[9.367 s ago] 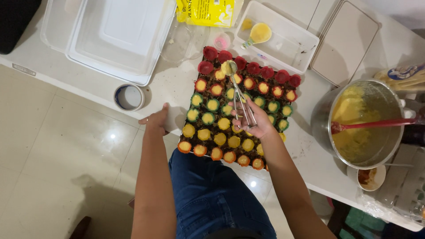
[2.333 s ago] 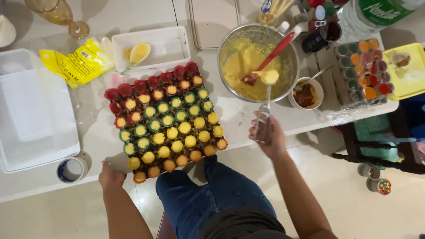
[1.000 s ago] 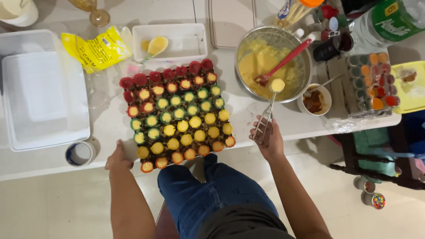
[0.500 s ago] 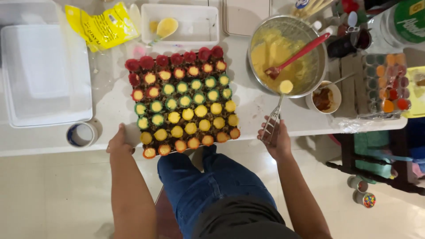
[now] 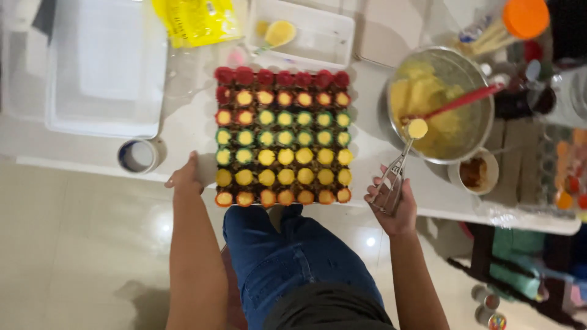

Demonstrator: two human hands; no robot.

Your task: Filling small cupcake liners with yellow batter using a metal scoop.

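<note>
A dark tray of small paper cups in red, orange, green and yellow rows lies on the white table, most filled with yellow batter. My left hand rests on the table edge at the tray's lower left corner. My right hand grips a metal squeeze-handle scoop whose bowl holds a ball of yellow batter over the rim of a steel mixing bowl. A red spatula lies in the bowl's batter.
A white lidded tub sits at the far left with a small round cup below it. A yellow packet, a white tray and a small bowl of brown filling surround the work area. Bottles crowd the right.
The view has shifted and closed in. My right hand still holds the filled scoop near the bowl; my left hand stays at the tray's corner.
</note>
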